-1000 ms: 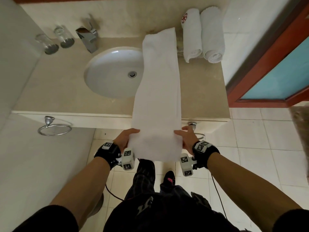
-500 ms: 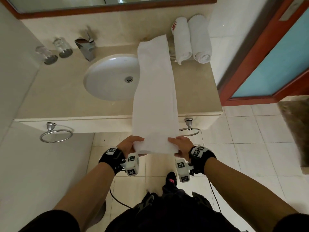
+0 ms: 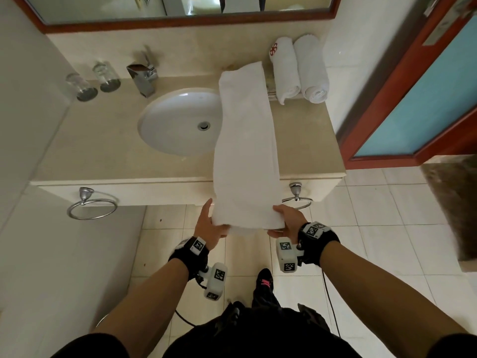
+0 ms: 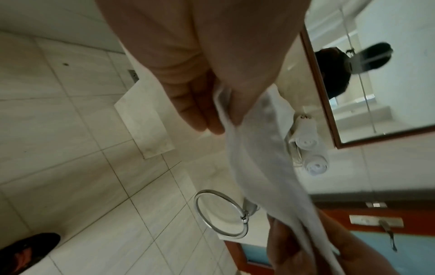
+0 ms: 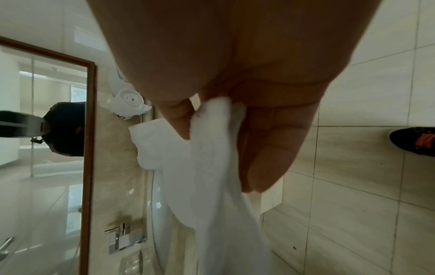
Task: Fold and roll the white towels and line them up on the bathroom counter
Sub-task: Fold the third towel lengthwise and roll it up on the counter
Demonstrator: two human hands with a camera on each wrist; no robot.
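Observation:
A long folded white towel lies lengthwise across the beige counter, its near end hanging past the front edge. My left hand pinches the towel's near left corner, thumb on top. My right hand pinches the near right corner. The near end is curled under into the beginning of a roll. Two rolled white towels lie side by side at the counter's back right, also seen in the left wrist view as rolled towels.
A white sink basin sits left of the towel, with a chrome tap and two glasses behind it. Two towel rings hang below the counter front. A mirror is above; a red-framed door stands right.
Both hands have drawn the towel's near end further toward me and turned it under, so a first curl shows at the edge. The camera has tilted up, showing the mirror.

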